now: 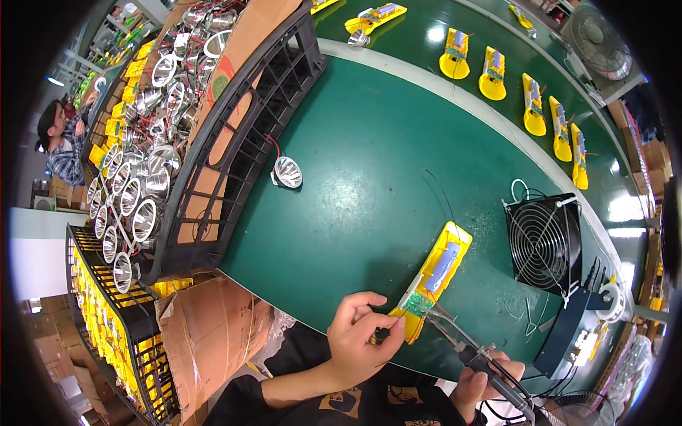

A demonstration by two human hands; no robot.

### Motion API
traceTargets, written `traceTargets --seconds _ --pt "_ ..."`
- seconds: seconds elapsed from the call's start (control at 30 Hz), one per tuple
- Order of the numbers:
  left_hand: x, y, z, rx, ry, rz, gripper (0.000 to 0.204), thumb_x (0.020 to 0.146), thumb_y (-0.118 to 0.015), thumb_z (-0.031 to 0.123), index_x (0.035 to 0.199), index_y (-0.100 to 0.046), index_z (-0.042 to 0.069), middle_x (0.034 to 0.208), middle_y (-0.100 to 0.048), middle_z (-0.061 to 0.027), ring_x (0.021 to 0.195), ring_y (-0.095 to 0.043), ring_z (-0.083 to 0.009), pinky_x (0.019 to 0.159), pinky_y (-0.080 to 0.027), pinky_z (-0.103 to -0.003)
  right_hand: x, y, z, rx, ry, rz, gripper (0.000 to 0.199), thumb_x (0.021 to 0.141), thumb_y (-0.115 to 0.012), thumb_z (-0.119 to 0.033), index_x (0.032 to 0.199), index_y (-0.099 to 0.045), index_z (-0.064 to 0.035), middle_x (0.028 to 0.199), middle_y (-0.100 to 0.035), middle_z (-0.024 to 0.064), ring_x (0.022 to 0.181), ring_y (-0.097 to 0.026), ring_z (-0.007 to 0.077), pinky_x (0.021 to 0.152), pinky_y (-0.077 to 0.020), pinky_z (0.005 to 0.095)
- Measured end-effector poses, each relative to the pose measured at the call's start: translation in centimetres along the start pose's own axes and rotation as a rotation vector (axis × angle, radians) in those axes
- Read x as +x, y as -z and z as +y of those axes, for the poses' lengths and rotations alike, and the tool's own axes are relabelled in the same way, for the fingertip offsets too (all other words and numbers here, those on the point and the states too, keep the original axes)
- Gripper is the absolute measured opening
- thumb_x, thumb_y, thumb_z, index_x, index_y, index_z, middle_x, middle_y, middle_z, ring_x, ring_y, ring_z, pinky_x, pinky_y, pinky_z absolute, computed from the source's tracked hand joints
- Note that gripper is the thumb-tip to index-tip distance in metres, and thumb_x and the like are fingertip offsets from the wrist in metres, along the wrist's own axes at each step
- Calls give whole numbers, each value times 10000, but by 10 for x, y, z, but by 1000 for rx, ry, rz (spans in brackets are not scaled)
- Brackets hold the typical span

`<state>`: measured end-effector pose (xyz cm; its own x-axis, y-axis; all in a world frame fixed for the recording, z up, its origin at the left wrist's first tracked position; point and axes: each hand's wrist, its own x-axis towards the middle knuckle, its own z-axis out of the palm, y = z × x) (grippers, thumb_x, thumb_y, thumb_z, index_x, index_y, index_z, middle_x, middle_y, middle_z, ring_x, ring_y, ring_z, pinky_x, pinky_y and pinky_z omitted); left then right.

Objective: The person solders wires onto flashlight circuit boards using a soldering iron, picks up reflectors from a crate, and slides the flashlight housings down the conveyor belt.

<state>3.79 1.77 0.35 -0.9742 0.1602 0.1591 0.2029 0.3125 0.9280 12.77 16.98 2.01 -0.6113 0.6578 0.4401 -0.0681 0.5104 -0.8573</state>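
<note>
A yellow plastic flashlight housing half (462,238) lies on the green table, with a blue cylindrical battery (442,266) and a small green circuit board (416,304) inside. My left hand (366,330) is at its near end, thumb and index finger pinched against the edge; what sits between the fingertips is too small to tell. My right hand (490,380) grips a soldering iron (490,369) with a thin metal feed tube alongside. The iron's tip points at the circuit board, where a red wire shows; whether it touches, I cannot tell.
A silver reflector cup (288,172) lies by a black crate (213,192) beside heaped reflectors (145,220). Right stand a black fan (543,241) and a dark soldering station (572,334). Several yellow housings (491,74) line the far belt. A yellow-filled crate (117,334) stands left; a person (64,145) sits beyond.
</note>
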Motion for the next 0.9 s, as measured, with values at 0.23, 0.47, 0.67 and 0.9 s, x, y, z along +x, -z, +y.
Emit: traceTargets --seconds 0.23,0.47,0.67,0.9 --pt "3 -1 1 39 -9 -20 131 596 -691 -22 670 -596 30 910 -475 -92 472 -367 -54 452 -313 -192 -2 -5 7 -28 -78 1 535 715 -611 -487 706 -315 -42 662 -352 26 525 -408 113 477 -341 219" --pt "2 -3 -4 29 -64 0 144 587 -698 -21 661 -584 27 906 -477 -94 453 -373 -48 424 -312 -180 1 -8 9 7 -156 -31 538 703 -619 -491 712 -315 -48 655 -354 26 532 -417 115 478 -342 218" --pt "1 -4 -4 33 -64 8 144 589 -697 -21 662 -583 28 903 -480 -96 447 -373 -45 422 -314 -178 6 -11 10 38 -16 -92 386 751 -591 -311 785 -330 -29 404 -403 -6 355 -418 119 414 -404 239" --pt "1 -4 -6 23 -79 26 141 588 -699 -21 660 -587 24 899 -476 -91 440 -348 -39 407 -287 -177 7 -11 8 0 -21 -70 404 752 -589 -352 765 -327 -45 404 -380 -10 362 -404 114 426 -401 239"
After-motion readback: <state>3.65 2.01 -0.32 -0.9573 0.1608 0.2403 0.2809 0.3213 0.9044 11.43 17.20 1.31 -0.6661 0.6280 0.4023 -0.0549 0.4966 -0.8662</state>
